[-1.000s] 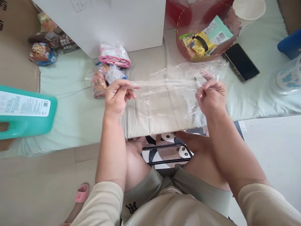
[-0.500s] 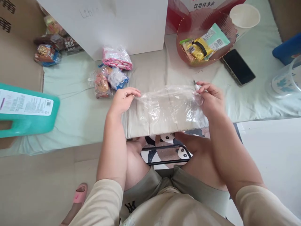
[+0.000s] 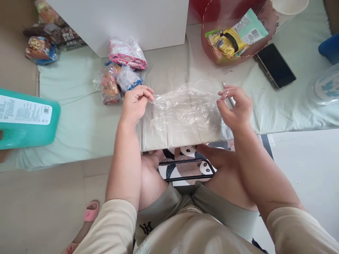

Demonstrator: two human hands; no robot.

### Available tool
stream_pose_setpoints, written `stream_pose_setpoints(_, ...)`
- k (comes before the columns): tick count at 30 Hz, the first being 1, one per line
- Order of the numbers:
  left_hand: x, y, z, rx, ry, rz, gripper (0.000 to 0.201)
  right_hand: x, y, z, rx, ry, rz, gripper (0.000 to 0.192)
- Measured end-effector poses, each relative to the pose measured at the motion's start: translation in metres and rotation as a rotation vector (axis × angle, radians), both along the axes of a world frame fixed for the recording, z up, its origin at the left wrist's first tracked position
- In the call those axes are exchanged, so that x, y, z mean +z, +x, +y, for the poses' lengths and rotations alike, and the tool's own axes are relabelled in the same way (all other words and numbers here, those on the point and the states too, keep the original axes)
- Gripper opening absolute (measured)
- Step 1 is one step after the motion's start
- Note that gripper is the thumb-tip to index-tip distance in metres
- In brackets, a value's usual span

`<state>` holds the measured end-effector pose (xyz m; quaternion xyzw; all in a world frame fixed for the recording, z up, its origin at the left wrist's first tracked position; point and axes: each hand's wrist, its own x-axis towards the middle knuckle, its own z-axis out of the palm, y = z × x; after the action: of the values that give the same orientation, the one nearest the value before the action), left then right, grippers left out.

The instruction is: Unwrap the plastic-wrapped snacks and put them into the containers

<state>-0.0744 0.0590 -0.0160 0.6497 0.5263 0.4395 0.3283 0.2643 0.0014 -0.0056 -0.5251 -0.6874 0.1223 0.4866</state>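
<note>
Head view: left hand (image 3: 135,104) pinches clear plastic (image 3: 182,109), right hand (image 3: 237,106) curls opposite, hold unclear.

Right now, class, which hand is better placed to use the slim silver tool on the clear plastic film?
The right hand, probably: the slim silver tool appears held there, while the left hand pinches the left edge of the clear plastic film.

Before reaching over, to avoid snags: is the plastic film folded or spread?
Spread: wrinkled plastic film extends from left hand toward right hand.
</note>
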Motion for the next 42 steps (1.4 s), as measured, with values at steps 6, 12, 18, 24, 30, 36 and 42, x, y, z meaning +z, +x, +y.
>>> stream_pose_setpoints(6, 0.021, 0.008, -0.018, -0.086, 0.196, 0.217, 0.038, 0.008, -0.006, -0.018, 0.147, -0.061, 0.35, 0.018)
stream_pose_setpoints(12, 0.025, 0.056, -0.037, -0.215, 0.046, 0.534, 0.084, 0.015, -0.008, -0.029, 0.336, -0.083, 0.257, 0.025)
stream_pose_setpoints(18, 0.003, 0.079, -0.026, -0.022, 0.078, 0.517, 0.044, 0.026, -0.008, -0.035, 0.503, -0.157, 0.107, 0.017)
stream_pose_setpoints(24, 0.002, 0.057, -0.023, 0.094, 0.163, 0.495, 0.012, 0.032, 0.009, -0.035, 0.603, -0.329, -0.135, 0.012)
stream_pose_setpoints(30, 0.015, 0.032, -0.062, -0.013, 0.253, 0.59, 0.014, 0.028, 0.02, -0.038, 0.571, -0.48, -0.246, 0.02)
stream_pose_setpoints(36, 0.016, 0.029, -0.083, -0.125, 0.179, 0.66, 0.015, 0.023, 0.025, -0.041, 0.603, -0.524, -0.363, 0.019)
stream_pose_setpoints(42, 0.015, 0.027, -0.084, -0.181, 0.123, 0.629, 0.01, 0.018, 0.029, -0.041, 0.623, -0.481, -0.388, 0.033)
